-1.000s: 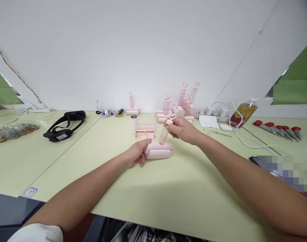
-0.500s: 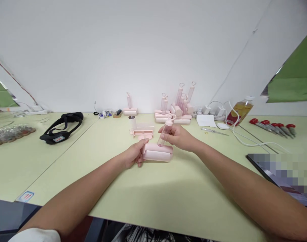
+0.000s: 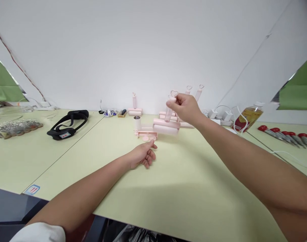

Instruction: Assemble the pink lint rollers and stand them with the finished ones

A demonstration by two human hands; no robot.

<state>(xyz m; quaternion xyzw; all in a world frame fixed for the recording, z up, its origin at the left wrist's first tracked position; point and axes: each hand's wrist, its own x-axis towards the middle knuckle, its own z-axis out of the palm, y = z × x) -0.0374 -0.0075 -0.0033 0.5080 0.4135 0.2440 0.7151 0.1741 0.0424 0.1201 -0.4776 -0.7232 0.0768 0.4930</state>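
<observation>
Hands are apart. Right hand [image 3: 186, 107] is pinched on the top of the clear handle of a pink lint roller [image 3: 166, 127], just below its heart-shaped loop [image 3: 174, 93]. Handle near upright, roller head hanging at the bottom, over the middle of the tabletop [image 3: 193, 195], toward the back edge. Head looks lifted (it's blurred, so can't tell how big the gap is).

Left hand [image 3: 142, 155] is loose over the tabletop, between the roller and the front edge: fingers half curled, thumb out. Thumb tip overlaps a pink disc [image 3: 145, 138] area in view; can't tell if it touches. Just beyond: an open pink case [image 3: 147, 134], with a white roll [image 3: 137, 123] upright at its left end.

Back edge, by the wall: one finished-looking roller [image 3: 134, 111] standing handle up, left of the held one. More pink rollers [image 3: 165, 113] are partly hidden behind the right hand and the held roller.

Left part of the tabletop: black headband [image 3: 68, 126], then bagged small items [image 3: 17, 128] near the left edge. A coiled white cable [image 3: 110, 113] and a small wooden box [image 3: 122, 114] sit along the back edge. Toward the back right corner: a tilted drink bottle [image 3: 250, 116], then a row of red-ended tools [image 3: 284, 134].
</observation>
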